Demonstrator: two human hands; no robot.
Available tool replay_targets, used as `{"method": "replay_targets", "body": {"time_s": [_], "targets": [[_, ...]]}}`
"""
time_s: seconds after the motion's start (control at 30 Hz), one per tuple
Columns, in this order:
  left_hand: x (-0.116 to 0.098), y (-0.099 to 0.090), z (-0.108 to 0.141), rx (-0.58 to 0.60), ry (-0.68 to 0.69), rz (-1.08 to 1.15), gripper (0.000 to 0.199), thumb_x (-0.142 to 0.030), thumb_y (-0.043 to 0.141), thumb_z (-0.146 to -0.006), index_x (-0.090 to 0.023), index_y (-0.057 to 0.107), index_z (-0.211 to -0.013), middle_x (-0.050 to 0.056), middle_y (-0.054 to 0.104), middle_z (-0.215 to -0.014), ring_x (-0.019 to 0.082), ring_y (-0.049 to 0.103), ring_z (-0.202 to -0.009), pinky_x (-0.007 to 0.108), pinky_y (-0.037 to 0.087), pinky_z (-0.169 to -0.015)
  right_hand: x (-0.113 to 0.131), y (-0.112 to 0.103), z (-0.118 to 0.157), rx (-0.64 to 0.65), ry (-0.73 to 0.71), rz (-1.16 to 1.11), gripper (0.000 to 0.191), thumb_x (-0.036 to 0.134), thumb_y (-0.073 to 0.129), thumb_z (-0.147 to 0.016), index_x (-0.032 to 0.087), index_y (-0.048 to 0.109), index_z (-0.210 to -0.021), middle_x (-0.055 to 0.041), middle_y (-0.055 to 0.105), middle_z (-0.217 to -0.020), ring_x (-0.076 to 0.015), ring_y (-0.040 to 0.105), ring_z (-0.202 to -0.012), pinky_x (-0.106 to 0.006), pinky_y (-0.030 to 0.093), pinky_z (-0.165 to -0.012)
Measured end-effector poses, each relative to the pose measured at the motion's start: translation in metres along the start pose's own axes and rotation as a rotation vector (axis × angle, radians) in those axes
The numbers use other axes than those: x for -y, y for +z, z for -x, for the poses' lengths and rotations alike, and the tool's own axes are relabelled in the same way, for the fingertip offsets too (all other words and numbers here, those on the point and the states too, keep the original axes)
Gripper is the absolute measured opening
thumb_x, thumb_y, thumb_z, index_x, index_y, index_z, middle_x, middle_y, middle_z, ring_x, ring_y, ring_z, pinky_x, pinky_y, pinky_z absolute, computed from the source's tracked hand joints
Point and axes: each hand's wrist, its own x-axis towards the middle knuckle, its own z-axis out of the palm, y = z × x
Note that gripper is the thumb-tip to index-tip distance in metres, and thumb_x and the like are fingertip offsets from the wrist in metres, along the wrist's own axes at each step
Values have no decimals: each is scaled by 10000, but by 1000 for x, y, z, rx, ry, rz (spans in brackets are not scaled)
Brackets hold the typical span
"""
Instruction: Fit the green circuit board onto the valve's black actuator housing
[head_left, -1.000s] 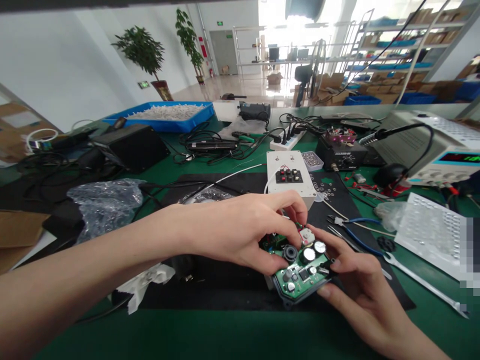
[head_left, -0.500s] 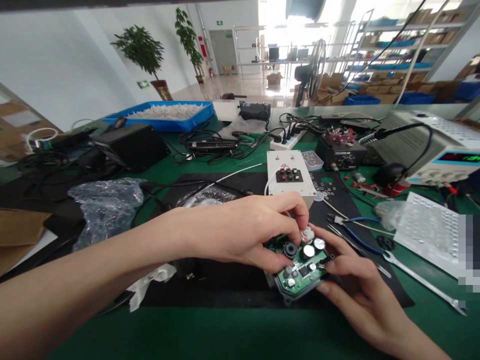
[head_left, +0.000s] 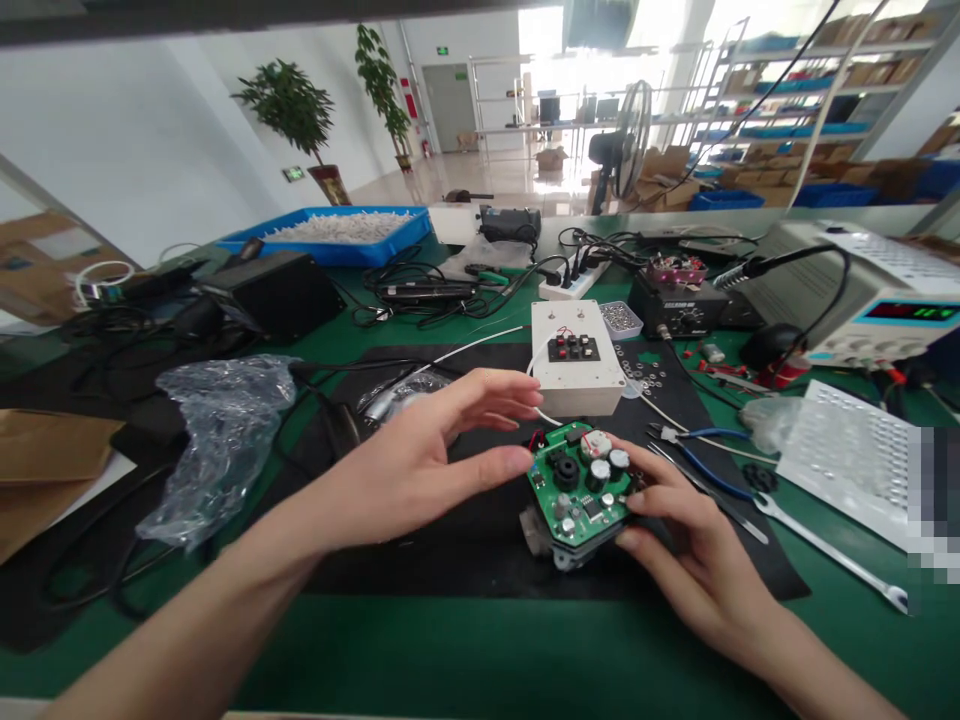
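A green circuit board [head_left: 581, 510] with a round black part and several silver-topped capacitors sits in a dark housing [head_left: 574, 557] above the black mat. Its right edge is gripped by my right hand [head_left: 686, 545], thumb in front and fingers along the side. My left hand [head_left: 427, 460] hovers at the left of the board, fingers apart and holding nothing, the thumb tip close to the board's left edge. Behind the board stands a white box [head_left: 574, 375] with small black and red switches on top.
Pliers [head_left: 705, 460], tweezers [head_left: 712, 495] and a wrench [head_left: 832, 550] lie to the right, near a perforated white sheet [head_left: 847, 460]. Crumpled plastic [head_left: 217, 440] and cables are at left. A power supply [head_left: 862, 290] stands at back right.
My left hand has let go of the board and moved left, its fingers opening. The board in my right hand has shifted slightly left and is now more exposed. The view has shifted slightly.
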Motion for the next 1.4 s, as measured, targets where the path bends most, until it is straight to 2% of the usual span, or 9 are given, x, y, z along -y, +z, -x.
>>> {"method": "replay_targets", "body": {"time_s": [0.1, 0.13, 0.17, 0.27, 0.4, 0.53, 0.7, 0.87, 1.4], "targets": [[18, 35, 23, -89, -122, 112, 1166, -423, 1015, -662, -353, 372, -1632, 136, 485, -1636, 385, 508, -1493, 556, 432, -1261, -3, 1, -7, -45, 37, -7, 462, 136, 675, -999, 393, 549, -1362, -61, 484, -1648, -294, 446, -1552, -526, 447, -1231], [23, 46, 26, -120, -148, 115, 1249, -420, 1044, -601, -352, 351, -1638, 139, 454, -1658, 396, 478, -1515, 576, 400, -1280, -4, 2, -10, -59, 47, -9, 440, 157, 680, -1005, 394, 558, -1356, -55, 502, -1626, -284, 453, -1544, -511, 444, -1234], [27, 56, 25, -164, -169, 119, 1247, -413, 1046, -597, -345, 349, -1630, 138, 446, -1661, 388, 463, -1527, 578, 376, -1294, -5, 2, -14, -66, 54, -12, 416, 181, 688, -1010, 393, 569, -1347, -51, 518, -1602, -278, 463, -1531, -499, 443, -1234], [38, 69, 10, -301, -189, 210, 1010, -405, 975, -728, -280, 405, -1552, 146, 517, -1587, 334, 491, -1509, 527, 374, -1294, -8, 2, -29, -63, 85, -29, 342, 268, 706, -1020, 386, 594, -1321, -51, 555, -1516, -273, 530, -1444, -463, 497, -1169], [57, 64, -15, -372, -247, 432, 945, -452, 979, -695, -174, 471, -1442, 181, 629, -1431, 333, 639, -1334, 494, 457, -1211, -15, 3, -52, -43, 175, -40, 306, 391, 714, -1023, 363, 598, -1304, -42, 584, -1373, -245, 588, -1281, -413, 548, -1052], [73, 59, -23, -443, -302, 522, 936, -477, 974, -691, -140, 509, -1430, 191, 666, -1391, 330, 661, -1291, 486, 461, -1183, -23, 7, -66, -26, 230, -79, 377, 450, 723, -1008, 342, 578, -1339, -48, 568, -1405, -241, 570, -1258, -415, 534, -1049], [80, 60, -22, -438, -292, 595, 895, -452, 967, -709, -151, 520, -1424, 174, 712, -1330, 314, 698, -1213, 458, 509, -1096, -25, 10, -71, -8, 243, -86, 381, 466, 707, -1017, 353, 566, -1352, -42, 561, -1430, -247, 560, -1284, -432, 507, -1085], [83, 59, -23, -446, -282, 609, 859, -439, 966, -713, -149, 542, -1402, 174, 719, -1324, 310, 705, -1214, 450, 507, -1103, -26, 8, -72, 25, 180, -31, 361, 454, 679, -1041, 363, 535, -1359, -38, 579, -1406, -256, 559, -1311, -464, 480, -1110], [82, 61, -22, -432, -254, 624, 853, -438, 971, -706, -148, 543, -1384, 174, 724, -1328, 305, 715, -1193, 420, 539, -1046, -25, 5, -71, 110, 205, -106, 420, 469, 675, -1041, 358, 442, -1373, -52, 589, -1411, -255, 586, -1348, -491, 486, -1179]]}}
